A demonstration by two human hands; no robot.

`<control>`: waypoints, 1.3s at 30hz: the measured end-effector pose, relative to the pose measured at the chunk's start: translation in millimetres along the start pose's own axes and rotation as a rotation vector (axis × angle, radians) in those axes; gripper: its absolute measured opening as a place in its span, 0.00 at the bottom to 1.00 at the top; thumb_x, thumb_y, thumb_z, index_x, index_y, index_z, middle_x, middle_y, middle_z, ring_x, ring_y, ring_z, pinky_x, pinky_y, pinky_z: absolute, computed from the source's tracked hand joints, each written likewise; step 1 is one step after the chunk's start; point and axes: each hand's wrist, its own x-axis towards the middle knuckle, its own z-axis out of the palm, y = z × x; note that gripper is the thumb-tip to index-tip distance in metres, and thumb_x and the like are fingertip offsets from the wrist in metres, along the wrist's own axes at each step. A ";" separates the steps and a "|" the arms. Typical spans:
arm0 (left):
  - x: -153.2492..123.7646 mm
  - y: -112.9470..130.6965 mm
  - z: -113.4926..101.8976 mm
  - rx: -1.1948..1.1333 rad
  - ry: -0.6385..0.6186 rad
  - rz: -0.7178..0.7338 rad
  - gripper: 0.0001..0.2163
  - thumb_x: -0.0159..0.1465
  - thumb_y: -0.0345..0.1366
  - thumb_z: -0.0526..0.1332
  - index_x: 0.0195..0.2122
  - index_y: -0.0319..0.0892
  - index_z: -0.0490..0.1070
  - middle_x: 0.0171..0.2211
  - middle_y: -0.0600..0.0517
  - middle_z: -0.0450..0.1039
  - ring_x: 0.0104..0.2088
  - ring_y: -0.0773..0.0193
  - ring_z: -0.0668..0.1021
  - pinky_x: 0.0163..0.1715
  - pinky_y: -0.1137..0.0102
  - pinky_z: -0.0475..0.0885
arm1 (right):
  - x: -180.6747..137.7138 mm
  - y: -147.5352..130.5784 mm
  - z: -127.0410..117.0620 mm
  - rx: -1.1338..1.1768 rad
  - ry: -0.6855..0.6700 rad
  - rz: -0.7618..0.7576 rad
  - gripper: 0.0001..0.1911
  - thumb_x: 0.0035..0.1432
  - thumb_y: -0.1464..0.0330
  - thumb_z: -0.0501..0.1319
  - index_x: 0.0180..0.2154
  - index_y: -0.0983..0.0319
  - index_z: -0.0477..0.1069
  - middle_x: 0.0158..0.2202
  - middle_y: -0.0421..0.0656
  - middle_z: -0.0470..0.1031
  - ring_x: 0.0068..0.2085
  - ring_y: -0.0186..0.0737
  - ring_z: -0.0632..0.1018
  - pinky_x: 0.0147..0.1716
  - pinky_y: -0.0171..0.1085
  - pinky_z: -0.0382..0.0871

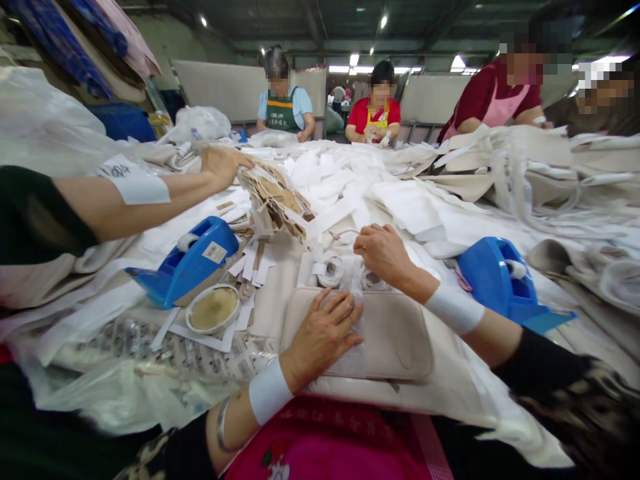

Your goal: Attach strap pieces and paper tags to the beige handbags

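Note:
My left hand [323, 333] lies flat with fingers spread on a beige fabric pouch [395, 337] in front of me. My right hand [383, 252] is curled closed just beyond the pouch, over white strap rolls [333, 270]; what its fingers hold is hidden. A co-worker's arm reaches in from the left, with the hand [223, 163] resting on a fanned stack of brown and white paper cards [275, 197].
Blue tape dispensers stand at left [185, 263] and at right [500, 280]. A round tin of tan paste [214, 308] sits by the left one. White fabric pieces [380, 193] and cream bags [525, 167] cover the table. Several people work at the far side.

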 end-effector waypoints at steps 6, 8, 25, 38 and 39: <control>0.3 0.8 -1.2 -0.025 -0.011 -0.007 0.25 0.66 0.46 0.59 0.61 0.41 0.61 0.58 0.43 0.68 0.63 0.52 0.64 0.65 0.52 0.53 | -51.1 -19.0 6.2 0.161 0.022 -0.339 0.10 0.62 0.74 0.55 0.37 0.60 0.75 0.45 0.45 0.77 0.52 0.44 0.70 0.58 0.46 0.47; 0.4 1.2 -1.6 -0.018 -0.018 -0.012 0.25 0.66 0.45 0.59 0.62 0.41 0.60 0.58 0.43 0.68 0.63 0.52 0.64 0.65 0.52 0.53 | -53.6 -16.8 12.5 0.158 -0.009 -0.343 0.11 0.63 0.74 0.53 0.41 0.61 0.73 0.49 0.46 0.76 0.55 0.45 0.68 0.60 0.48 0.44; -0.6 4.4 -5.3 -0.038 -0.065 -0.043 0.24 0.67 0.46 0.56 0.62 0.43 0.60 0.60 0.45 0.65 0.63 0.51 0.62 0.65 0.50 0.50 | -40.2 -23.8 53.8 -0.044 0.156 -0.217 0.18 0.63 0.75 0.51 0.53 0.68 0.69 0.55 0.54 0.70 0.58 0.52 0.67 0.65 0.56 0.43; -0.6 -7.9 -23.7 -0.524 0.164 -0.316 0.18 0.59 0.26 0.59 0.51 0.43 0.69 0.53 0.45 0.65 0.56 0.56 0.68 0.60 0.58 0.62 | -129.1 -19.6 48.1 0.617 0.396 0.524 0.33 0.62 0.58 0.52 0.63 0.70 0.56 0.62 0.56 0.62 0.63 0.52 0.63 0.63 0.50 0.55; -1.8 -12.0 -25.3 -0.492 0.225 -0.387 0.18 0.58 0.26 0.58 0.50 0.42 0.70 0.53 0.45 0.64 0.57 0.56 0.67 0.60 0.58 0.62 | -134.9 -19.3 49.4 0.661 0.365 0.558 0.34 0.61 0.57 0.52 0.63 0.70 0.56 0.62 0.56 0.62 0.63 0.52 0.63 0.63 0.50 0.55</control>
